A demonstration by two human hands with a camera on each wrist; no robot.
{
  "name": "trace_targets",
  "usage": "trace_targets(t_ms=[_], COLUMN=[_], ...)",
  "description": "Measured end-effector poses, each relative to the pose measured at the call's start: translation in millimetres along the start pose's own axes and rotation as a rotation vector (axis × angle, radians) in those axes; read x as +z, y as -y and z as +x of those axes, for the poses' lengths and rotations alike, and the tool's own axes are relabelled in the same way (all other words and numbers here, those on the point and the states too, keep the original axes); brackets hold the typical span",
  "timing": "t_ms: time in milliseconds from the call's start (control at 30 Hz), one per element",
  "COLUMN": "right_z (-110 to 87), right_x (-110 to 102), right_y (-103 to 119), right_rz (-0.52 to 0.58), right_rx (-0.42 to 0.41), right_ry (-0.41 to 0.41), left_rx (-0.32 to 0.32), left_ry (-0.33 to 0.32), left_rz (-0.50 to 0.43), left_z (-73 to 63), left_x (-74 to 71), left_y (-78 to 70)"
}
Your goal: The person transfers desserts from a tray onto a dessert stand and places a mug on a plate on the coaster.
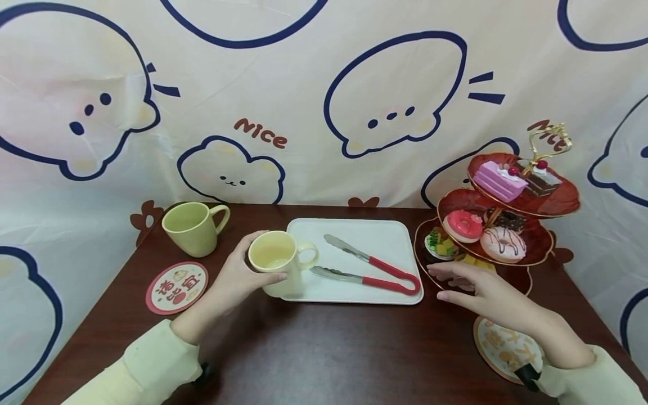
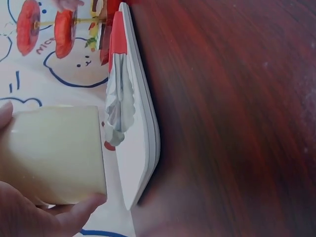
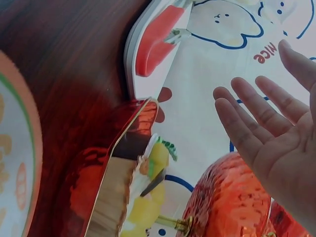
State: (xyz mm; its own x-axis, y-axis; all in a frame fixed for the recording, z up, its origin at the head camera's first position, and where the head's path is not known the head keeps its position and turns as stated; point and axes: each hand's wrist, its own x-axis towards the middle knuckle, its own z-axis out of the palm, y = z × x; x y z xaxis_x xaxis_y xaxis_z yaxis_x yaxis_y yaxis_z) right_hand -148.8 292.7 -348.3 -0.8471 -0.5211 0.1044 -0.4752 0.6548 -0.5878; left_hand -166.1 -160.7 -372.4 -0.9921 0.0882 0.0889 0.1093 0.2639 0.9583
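My left hand (image 1: 235, 278) grips a pale yellow mug (image 1: 280, 281) round its side, thumb in front, handle pointing right. The left wrist view shows the mug (image 2: 54, 153) upright and raised off the table, near the left end of a white tray (image 1: 304, 228). Red-handled metal tongs (image 1: 390, 269) lie spread on that tray. My right hand (image 1: 486, 292) hovers with its fingers extended in front of a red tiered stand (image 1: 564, 197), holding nothing. In the right wrist view its palm and fingers (image 3: 256, 111) show beside the tiers.
A second yellow mug (image 1: 194, 233) stands at the back left, with a red-rimmed coaster (image 1: 177, 288) in front of it. Another round coaster (image 1: 506, 346) lies under the right forearm. Toy donuts (image 1: 503, 244) and cake pieces (image 1: 498, 181) sit on the stand. A printed cloth hangs behind the table.
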Motion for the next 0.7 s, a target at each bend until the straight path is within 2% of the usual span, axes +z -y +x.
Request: trace_targets(t_ms=[433, 567, 700], right_z=[12.9, 16.5, 19.6], right_x=[9, 11, 15], right_y=[7, 9, 9], right_rz=[0.012, 0.002, -0.02], right_rx=[-0.063, -0.064, -0.103], right_ry=[-0.031, -0.029, -0.057], left_rx=[0.024, 0.063, 0.104], left_ry=[0.034, 0.054, 0.087], left_rz=[0.06, 0.039, 0.031], left_z=[-3.5, -5.4, -7.1], left_x=[10.4, 16.0, 22.2], left_y=[4.4, 4.7, 3.1])
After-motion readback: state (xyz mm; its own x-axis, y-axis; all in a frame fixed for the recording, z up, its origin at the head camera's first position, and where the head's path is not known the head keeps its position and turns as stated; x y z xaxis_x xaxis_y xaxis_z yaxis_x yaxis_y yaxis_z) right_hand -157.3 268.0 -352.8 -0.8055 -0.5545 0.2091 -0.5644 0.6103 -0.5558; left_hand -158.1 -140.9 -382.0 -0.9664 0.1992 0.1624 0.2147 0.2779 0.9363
